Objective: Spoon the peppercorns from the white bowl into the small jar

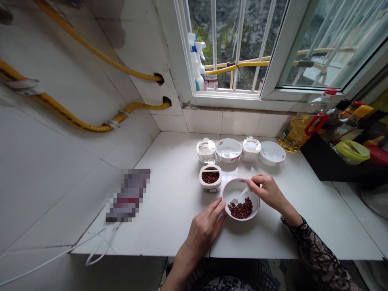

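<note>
Currently, I observe the right hand [266, 192] pinching a white plastic spoon [241, 197] by its handle, the spoon's head lowered among reddish-brown dried peppercorns [241, 208] in a pink-rimmed bowl [256, 202] at the near edge of the white tiled counter [169, 202]. The left hand [206, 226] steadies the bowl's left side, fingers against the rim. Just beyond, to the left, I record an open seasoning jar [210, 178] holding similar dark red contents. A far row comprises, left to right, a clear-lidded jar [206, 150], a floral bowl [229, 150], a second lidded jar [251, 148] and a white bowl [272, 153].
</note>
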Demonstrator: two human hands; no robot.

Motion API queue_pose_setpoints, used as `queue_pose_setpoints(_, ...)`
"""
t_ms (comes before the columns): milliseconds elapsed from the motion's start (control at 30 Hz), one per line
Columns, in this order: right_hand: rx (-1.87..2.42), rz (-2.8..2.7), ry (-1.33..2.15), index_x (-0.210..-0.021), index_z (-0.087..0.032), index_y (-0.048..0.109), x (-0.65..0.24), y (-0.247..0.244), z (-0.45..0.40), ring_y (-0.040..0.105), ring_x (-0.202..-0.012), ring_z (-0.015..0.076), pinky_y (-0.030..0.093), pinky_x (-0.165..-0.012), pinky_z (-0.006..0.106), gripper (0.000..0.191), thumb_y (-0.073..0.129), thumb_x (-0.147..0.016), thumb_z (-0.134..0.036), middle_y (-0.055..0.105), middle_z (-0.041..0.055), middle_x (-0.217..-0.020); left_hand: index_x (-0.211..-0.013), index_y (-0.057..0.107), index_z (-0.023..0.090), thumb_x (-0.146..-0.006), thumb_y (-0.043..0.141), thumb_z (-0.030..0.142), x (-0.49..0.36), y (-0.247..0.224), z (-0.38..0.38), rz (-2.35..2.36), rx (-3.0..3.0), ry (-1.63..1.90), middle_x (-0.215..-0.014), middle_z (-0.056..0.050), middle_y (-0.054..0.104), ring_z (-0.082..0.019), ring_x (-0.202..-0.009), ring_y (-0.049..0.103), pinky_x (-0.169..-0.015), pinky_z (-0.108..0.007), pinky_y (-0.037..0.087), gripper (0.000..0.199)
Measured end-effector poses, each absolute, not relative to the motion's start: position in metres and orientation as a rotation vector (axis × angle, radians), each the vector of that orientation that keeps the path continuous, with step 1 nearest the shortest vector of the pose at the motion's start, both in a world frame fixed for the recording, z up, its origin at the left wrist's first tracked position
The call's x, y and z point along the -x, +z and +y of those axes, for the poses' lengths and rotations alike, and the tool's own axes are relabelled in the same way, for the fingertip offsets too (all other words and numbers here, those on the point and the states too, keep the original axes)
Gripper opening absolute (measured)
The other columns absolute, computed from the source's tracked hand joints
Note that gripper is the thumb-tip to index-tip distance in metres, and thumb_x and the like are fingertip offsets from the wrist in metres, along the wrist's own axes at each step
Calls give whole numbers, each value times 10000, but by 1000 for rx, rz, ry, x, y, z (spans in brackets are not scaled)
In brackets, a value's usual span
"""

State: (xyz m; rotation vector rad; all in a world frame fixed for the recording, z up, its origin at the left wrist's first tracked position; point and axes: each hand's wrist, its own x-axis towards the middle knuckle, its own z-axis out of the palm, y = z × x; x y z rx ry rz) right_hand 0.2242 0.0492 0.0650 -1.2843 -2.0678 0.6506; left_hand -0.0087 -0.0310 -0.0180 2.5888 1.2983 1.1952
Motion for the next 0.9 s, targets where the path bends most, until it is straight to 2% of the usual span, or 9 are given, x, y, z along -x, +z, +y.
queue_pose_setpoints(167, 1296, -1988, 757, -489, -198, 367, -225, 63, 51, 318, -507, 97, 267, -475, 242, 524, 471, -923, -472, 330, -31, -482, -1342, 477, 164, -995, 463, 182, 8, -17, -31, 1298, -2577, 1201, -1211, -159, 675, -222, -1065, 697, -851, -300, 599, 348)
queue_pose_setpoints(367, 1311, -1895, 875, -499, -195, 393, -226, 62, 52, 274, -484, 83, 220, -454, 236, 519, 491, -900, -509, 276, -49, -483, -1318, 490, 147, -999, 455, 176, 8, -17, -31, 1298, -2581, 1196, -1202, -170, 675, -225, -1052, 701, -837, -302, 603, 322)
queue_pose_setpoints(700, 1303, -1838, 882, -500, -182, 462, -225, 62, 53, 314, -462, 83, 259, -457, 235, 508, 514, -881, -515, 351, -40, -464, -1336, 488, 151, -998, 451, 185, 9, -17, -31, 1294, -2583, 1208, -1210, -164, 675, -222, -1069, 694, -845, -294, 597, 342)
queue_pose_setpoints(900, 1286, -1772, 739, -519, -181, 512, -214, 72, 63, 371, -464, 97, 289, -463, 244, 499, 511, -899, -505, 437, -22, -465, -1367, 461, 158, -1000, 447, 191, 7, -15, -31, 1279, -2581, 1223, -1203, -159, 681, -219, -1068, 696, -842, -290, 601, 368)
